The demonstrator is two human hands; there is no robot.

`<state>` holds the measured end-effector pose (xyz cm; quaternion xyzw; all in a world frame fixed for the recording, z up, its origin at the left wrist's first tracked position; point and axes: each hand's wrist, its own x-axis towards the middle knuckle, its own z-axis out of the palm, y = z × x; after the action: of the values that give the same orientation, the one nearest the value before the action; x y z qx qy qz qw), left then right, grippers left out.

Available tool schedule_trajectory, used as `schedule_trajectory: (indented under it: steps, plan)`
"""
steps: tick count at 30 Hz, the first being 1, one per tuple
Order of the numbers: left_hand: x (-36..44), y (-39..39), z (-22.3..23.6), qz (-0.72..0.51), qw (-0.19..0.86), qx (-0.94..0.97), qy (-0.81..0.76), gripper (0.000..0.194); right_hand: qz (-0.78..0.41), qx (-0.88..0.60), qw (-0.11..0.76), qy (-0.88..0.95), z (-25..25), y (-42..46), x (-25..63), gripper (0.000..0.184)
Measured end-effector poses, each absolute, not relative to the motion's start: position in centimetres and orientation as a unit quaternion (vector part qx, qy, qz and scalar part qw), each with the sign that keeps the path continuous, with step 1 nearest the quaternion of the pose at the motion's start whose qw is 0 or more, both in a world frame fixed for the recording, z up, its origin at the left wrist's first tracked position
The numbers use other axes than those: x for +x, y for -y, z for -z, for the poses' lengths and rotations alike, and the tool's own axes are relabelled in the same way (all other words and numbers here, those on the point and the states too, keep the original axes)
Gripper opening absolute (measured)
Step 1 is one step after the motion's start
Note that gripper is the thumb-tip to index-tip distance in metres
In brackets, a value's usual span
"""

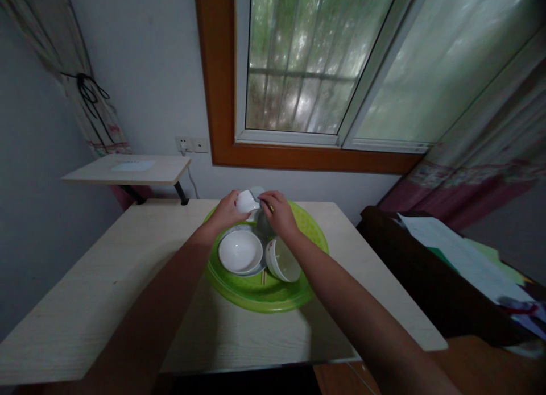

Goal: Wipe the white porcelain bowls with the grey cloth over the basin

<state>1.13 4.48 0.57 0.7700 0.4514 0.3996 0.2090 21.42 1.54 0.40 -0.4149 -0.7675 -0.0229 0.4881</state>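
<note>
While left hand [229, 211] holds one white vessel [246, 201] | tilted bowls [286, 262]: two

1. Here's the small white cup [245, 202], smooth and glossy, held up over the far side of the green tray [260, 306].
2. And there's the slim greyish utensil [255, 197], right at the cup's right edge, mostly hidden.

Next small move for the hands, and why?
Probably steady the white piece with the left hand: the right hand is close beside it, and a slip might knock the white bowl nearby in the green tray.
</note>
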Motion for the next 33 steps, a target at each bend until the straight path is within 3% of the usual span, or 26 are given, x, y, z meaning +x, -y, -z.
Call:
schedule_trajectory:
  steps: [5, 10, 33]
  plan:
    - [1.3, -4.5, -0.4, -0.391, 0.195, 0.782, -0.444, 0.048, 0.043, -0.358, 0.433, 0.826, -0.6, -1.1, 20.6, 0.035]
    - [1.2, -4.4, -0.3, -0.393, 0.190, 0.791, -0.429, 0.053, 0.038, -0.394, 0.444, 0.804, -0.3, -1.5, 21.1, 0.043]
    - [1.1, -4.3, -0.5, -0.387, 0.186, 0.791, -0.435, 0.049, 0.027, -0.439, 0.465, 0.768, 0.3, -2.1, 22.1, 0.040]
